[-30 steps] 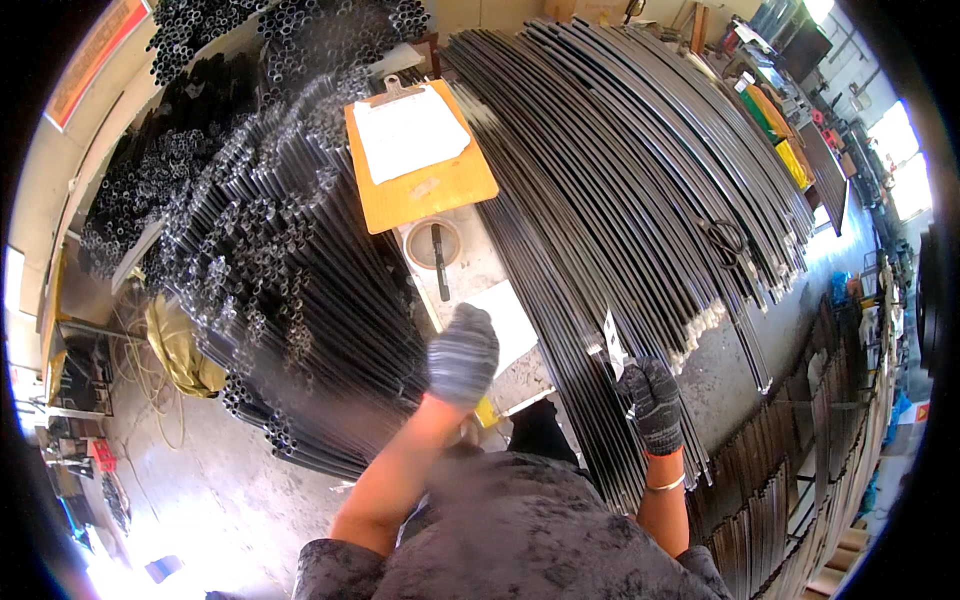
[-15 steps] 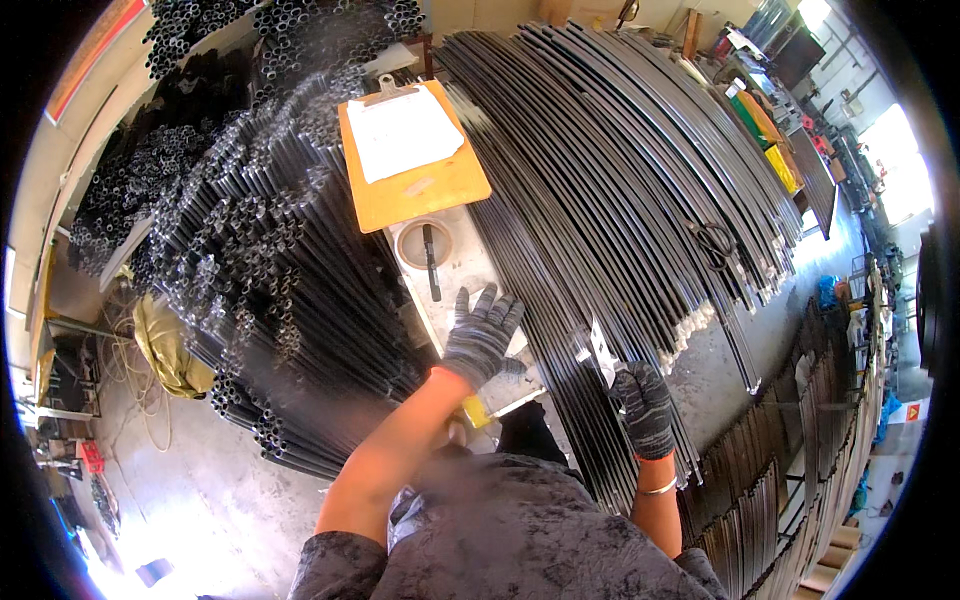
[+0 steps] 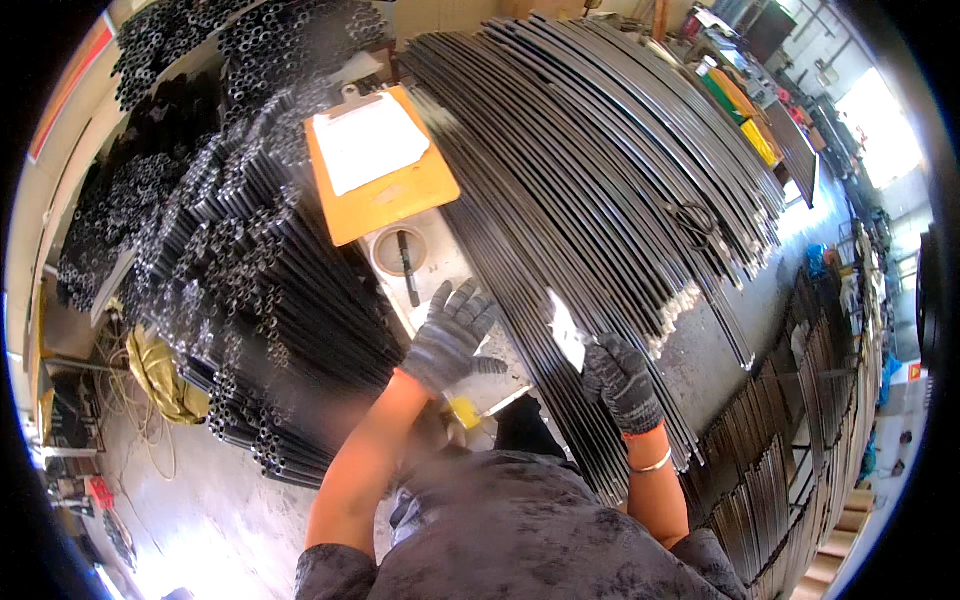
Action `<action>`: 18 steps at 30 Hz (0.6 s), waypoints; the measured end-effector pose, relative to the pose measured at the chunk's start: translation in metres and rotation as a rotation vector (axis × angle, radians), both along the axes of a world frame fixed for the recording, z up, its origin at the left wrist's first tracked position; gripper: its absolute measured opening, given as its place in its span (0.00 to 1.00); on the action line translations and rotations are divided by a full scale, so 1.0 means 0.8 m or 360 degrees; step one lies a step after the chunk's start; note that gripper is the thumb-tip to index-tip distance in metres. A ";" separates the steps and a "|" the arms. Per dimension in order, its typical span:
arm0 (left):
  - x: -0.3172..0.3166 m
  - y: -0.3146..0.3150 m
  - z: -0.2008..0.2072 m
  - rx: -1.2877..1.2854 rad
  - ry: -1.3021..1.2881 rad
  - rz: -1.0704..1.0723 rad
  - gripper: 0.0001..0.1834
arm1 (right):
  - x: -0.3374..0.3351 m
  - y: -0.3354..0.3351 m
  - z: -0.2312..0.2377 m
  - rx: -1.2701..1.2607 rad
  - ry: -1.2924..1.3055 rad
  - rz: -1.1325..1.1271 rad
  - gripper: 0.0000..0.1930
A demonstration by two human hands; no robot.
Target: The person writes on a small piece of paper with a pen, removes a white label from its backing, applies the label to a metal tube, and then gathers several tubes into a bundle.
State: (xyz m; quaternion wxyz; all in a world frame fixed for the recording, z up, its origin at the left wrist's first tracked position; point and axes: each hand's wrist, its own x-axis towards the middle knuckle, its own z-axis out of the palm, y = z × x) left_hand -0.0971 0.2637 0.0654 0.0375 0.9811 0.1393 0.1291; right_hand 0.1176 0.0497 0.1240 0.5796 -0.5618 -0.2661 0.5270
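My left hand (image 3: 448, 345), in a grey striped glove, is open with fingers spread over the near part of a narrow white bench (image 3: 455, 262). My right hand (image 3: 622, 385), gloved the same way, pinches the lower end of a white slip (image 3: 567, 330) above the long dark metal tubes (image 3: 540, 215). Beyond my left hand, a black marker pen (image 3: 408, 270) lies across a tan ring (image 3: 424, 250), which looks like a tape roll. Farther along rests an orange clipboard (image 3: 388, 213) with white paper (image 3: 370, 145) under its clip. A yellow object (image 3: 462, 412) sits beside my left wrist.
Bundled dark tubes (image 3: 300, 310) fill the left side, open ends toward me. Black-handled scissors (image 3: 703, 228) lie on the tubes at right. Racks of brown strips (image 3: 760, 430) stand at lower right. A yellowish sack (image 3: 165, 378) and loose cord lie on the floor at left.
The view has shifted, so the surroundings sit a little farther left. The white slip in my right hand has turned to show more of its face. My left hand stays spread over the bench.
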 end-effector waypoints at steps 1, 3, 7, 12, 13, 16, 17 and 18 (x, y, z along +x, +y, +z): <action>-0.001 -0.005 0.012 -0.0064 -0.0150 -0.0005 0.46 | -0.006 0.003 0.007 -0.0096 -0.0322 0.0066 0.10; -0.004 -0.019 0.039 -0.0256 -0.0397 -0.0013 0.42 | -0.005 -0.002 -0.009 0.0060 -0.0899 0.0136 0.12; -0.004 -0.046 0.073 -0.0465 -0.0523 0.0083 0.34 | -0.028 0.019 0.033 -0.0196 -0.0282 -0.0076 0.15; -0.030 -0.052 0.047 -0.0715 -0.0577 0.0553 0.21 | -0.035 0.040 0.060 -0.0095 -0.0090 -0.0059 0.11; -0.040 -0.055 0.052 -0.0745 -0.0809 0.0670 0.20 | -0.034 0.041 0.058 -0.0104 -0.0048 -0.0061 0.10; -0.073 -0.069 0.093 -0.1022 -0.1151 0.0632 0.16 | -0.034 0.042 0.045 -0.0240 -0.0342 0.0217 0.07; -0.079 -0.075 0.101 -0.0818 -0.0922 0.0365 0.16 | -0.034 0.041 0.039 -0.0292 -0.0514 0.0357 0.07; -0.082 -0.079 0.106 -0.0602 -0.0694 0.0097 0.16 | -0.037 0.043 0.035 -0.0158 -0.0806 0.0466 0.07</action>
